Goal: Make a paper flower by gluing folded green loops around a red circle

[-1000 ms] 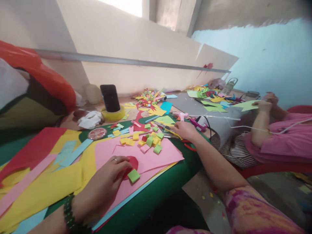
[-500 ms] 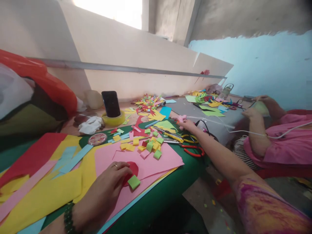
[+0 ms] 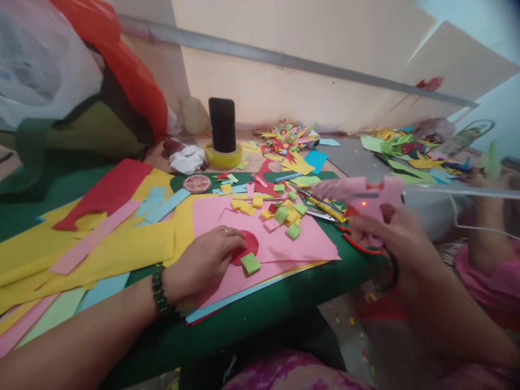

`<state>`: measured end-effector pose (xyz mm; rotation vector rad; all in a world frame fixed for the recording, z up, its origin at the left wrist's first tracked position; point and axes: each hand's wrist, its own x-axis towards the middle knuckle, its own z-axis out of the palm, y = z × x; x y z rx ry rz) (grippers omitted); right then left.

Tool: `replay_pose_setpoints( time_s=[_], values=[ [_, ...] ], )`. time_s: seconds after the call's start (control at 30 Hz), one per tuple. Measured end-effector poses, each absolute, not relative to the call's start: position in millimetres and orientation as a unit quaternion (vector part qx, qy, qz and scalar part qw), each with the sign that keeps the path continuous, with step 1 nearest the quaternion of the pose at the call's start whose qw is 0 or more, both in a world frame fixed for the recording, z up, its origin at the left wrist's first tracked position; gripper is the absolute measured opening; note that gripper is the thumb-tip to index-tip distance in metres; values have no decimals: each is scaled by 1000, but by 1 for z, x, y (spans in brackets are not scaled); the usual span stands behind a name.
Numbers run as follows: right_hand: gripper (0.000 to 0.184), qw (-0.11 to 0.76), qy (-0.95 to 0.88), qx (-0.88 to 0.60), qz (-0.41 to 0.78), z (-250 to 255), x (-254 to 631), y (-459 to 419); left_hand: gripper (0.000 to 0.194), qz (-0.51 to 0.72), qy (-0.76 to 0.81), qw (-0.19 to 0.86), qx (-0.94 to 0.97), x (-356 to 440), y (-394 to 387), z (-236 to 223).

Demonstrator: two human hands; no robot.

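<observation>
My left hand (image 3: 207, 259) rests on the pink paper, fingers curled together and gripping the edge of a red paper circle (image 3: 248, 244). A folded green paper piece (image 3: 251, 263) sits on the circle's lower edge; my fingertips are partly hidden. In my right hand (image 3: 390, 230) is a pink hot glue gun (image 3: 376, 197), raised over the right end of the table, its nozzle pointing left and a small red light glowing. A clear glue stick (image 3: 455, 191) sticks out of its back. Between the hands lie several folded paper pieces (image 3: 292, 214) in green, yellow and pink.
A cutter knife (image 3: 325, 208) and orange-handled pliers (image 3: 359, 244) lie at the right edge. A phone (image 3: 222, 124) stands in a yellow tape roll (image 3: 223, 157). Coloured sheets (image 3: 154, 244) cover the left side. A co-worker's arm (image 3: 487, 227) shows at the far right.
My right hand has lifted the glue gun from the right side of the table and brought it nearer. My left hand stays on the red circle. The view has turned downward and left.
</observation>
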<state>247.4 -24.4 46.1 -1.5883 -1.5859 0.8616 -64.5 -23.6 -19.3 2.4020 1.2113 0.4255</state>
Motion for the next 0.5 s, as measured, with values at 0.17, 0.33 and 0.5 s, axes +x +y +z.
replay_pose_setpoints(
  time_s=[0.17,0.33,0.5],
  values=[
    [32,178,-729,-523,404,28,216,-48,34,162,429,203,865,-64,-24,-21],
    [34,112,-796,-474,360,26,202,-50,32,151,435,202,865,-63,-24,-20],
    [38,93,-809,-465,346,24,196,-50,32,154,434,203,864,-63,-25,-20]
  ],
)
